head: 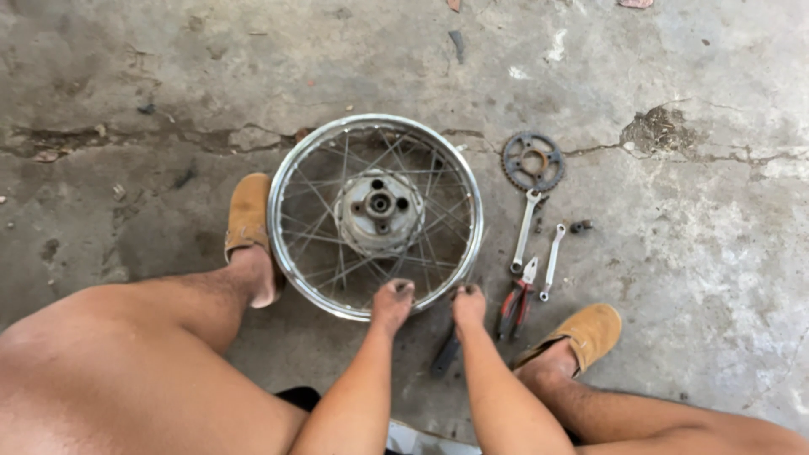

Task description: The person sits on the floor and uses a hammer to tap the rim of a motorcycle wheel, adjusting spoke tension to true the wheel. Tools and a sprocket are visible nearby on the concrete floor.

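Both hands are gripping the wheel [375,216] rim's near edge on the floor [126,84]: left hand [393,302] fisted, right hand [468,305] pinching.

On the cracked concrete floor [168,76] lie a sprocket [533,162], two spanners [526,229], red-handled pliers [516,302] and what may be a small bolt [581,226].

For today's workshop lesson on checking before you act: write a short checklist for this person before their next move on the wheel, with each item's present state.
1. Wheel lies flat on the floor: ok.
2. Left hand on the near rim: ok.
3. Right hand grips the rim firmly: cannot tell.
4. Pliers and spanners beside the right hand: ok.
5. Sprocket set apart from the wheel: ok.
6. Spokes intact: cannot tell.
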